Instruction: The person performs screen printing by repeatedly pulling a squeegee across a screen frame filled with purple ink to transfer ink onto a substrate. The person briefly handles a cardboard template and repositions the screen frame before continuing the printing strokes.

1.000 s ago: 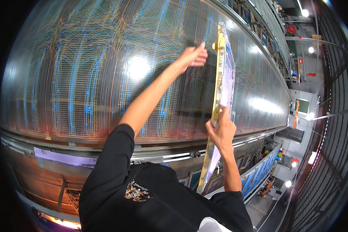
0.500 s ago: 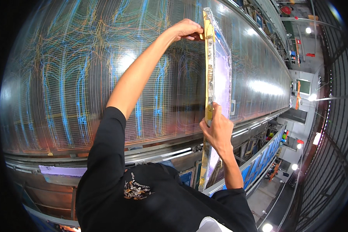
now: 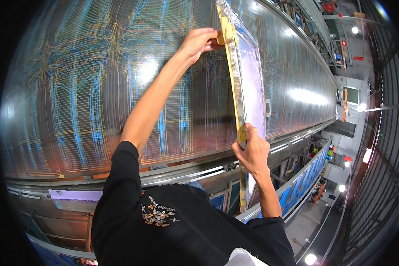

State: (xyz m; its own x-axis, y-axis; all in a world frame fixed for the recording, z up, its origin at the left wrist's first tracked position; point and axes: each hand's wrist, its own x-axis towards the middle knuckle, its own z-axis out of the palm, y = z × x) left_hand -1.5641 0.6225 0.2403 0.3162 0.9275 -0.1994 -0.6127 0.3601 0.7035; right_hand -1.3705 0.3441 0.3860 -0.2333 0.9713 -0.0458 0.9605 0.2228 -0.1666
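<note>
At one o'clock from the worker's chest, above the counter, a flat lilac-faced frame [image 3: 252, 84] stands on edge, its narrow side turned toward nine. Yellow covering [image 3: 227, 26] runs along that side in patches, and near the top a small yellow flap [image 3: 220, 40] juts out. The left hand [image 3: 199, 43], at twelve, has its grip pinched on that flap; the right hand [image 3: 254, 153], at two, has its grip closed around the frame's edge. I'd judge matters partway: one flap stands off while other yellow lies against the edge; whether it's coming or going, I can't tell. Beneath stretches the long dark counter [image 3: 88, 80], crossed with blue and orange lines. Around nine lies a lilac-coated strip [image 3: 75, 195]; toward three, a blue-panelled rack [image 3: 307, 172].
</note>
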